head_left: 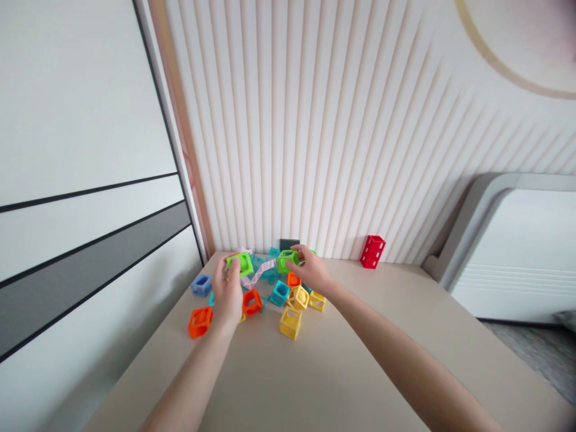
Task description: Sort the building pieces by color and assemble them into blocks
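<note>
White wall (315,120) in bkgd: vertical ribs, rounded, soft matte look. Smooth white cabinet (81,108) at L of view w/ black strips + a grey band, cut off by frame. Beige surface (288,384) ran plain & flat to the wall, near edge out of frame. Pale panel (531,234) at far R, grey rounded border, fine horiz. grooves, also cropped. Gold ring (483,53), top R, only an arc showing.

Left hand (228,294) gripped a lime cube (241,264), thumb on its face, just above the surface pile; far fingers hidden. Right hand (315,271) pinched a second lime cube (287,261) b/w thumb & fingers, near the first but apart; a green bit (312,253) peeked out behind it, shape unclear.

Red block (372,252): tall, w/ square holes, by the wall, well apart from the pile. Open-framed cubes, prob. plastic: orange cube (200,322), yellow cube (290,323), blue cube (201,285), teal cube (280,293), + others partly covered. Translucent teal pcs (271,275) behind, outlines hard to separate. Lilac zigzag strip (258,276) b/w hands. Dark slab (289,244) at wall, lower part hidden.
</note>
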Available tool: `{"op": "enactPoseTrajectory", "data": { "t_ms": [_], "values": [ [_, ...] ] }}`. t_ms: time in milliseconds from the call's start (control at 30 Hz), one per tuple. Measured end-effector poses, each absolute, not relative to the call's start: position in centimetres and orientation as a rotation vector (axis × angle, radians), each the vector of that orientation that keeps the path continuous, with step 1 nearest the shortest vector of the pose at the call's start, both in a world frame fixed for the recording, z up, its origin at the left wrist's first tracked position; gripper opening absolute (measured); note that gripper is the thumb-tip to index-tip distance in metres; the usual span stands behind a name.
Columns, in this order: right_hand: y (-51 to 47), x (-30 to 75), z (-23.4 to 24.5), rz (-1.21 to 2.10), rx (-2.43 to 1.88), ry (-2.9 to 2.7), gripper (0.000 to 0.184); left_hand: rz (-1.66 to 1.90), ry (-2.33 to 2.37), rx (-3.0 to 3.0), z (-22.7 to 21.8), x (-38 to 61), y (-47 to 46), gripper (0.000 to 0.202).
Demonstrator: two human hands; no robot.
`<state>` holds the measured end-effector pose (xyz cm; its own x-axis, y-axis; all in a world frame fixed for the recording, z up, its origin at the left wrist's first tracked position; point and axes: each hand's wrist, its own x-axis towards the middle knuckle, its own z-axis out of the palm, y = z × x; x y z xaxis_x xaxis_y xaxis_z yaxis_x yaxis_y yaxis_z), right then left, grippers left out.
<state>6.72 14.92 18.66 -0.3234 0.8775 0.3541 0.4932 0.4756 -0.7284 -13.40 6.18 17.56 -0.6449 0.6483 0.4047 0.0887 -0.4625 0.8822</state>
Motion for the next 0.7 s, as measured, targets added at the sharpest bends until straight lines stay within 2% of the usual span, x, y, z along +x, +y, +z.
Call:
{"op": "enactPoseTrajectory", "data": {
  "t_ms": [100, 167, 300, 500, 700],
  "values": [
    [14.3, 6.4, 17.2, 0.664, -1.164, -2.053, 0.043, 2.123, 1.485, 1.136, 19.1, -18.7, 9.2, 0.030],
    [14.0, 6.2, 16.6, 0.687, -1.166, -2.066, 0.043, 1.923, 1.863, 1.354, 19.5, -21.9, 11.3, 0.031],
    [13.9, 6.7, 16.1, 0.705, -1.152, -2.079, 0.045, 1.603, 2.129, 1.434, 18.8, -25.9, 14.6, 0.012],
    [13.5, 7.9, 14.8, 0.618, -1.155, -2.146, 0.040, 1.181, 2.297, 1.473, 16.5, -26.9, 17.9, 0.004],
    [13.0, 9.8, 14.7, 0.509, -0.921, -2.234, 0.041, 0.940, 2.323, 1.523, 14.3, -27.5, 20.0, 0.003]
  ]
}}
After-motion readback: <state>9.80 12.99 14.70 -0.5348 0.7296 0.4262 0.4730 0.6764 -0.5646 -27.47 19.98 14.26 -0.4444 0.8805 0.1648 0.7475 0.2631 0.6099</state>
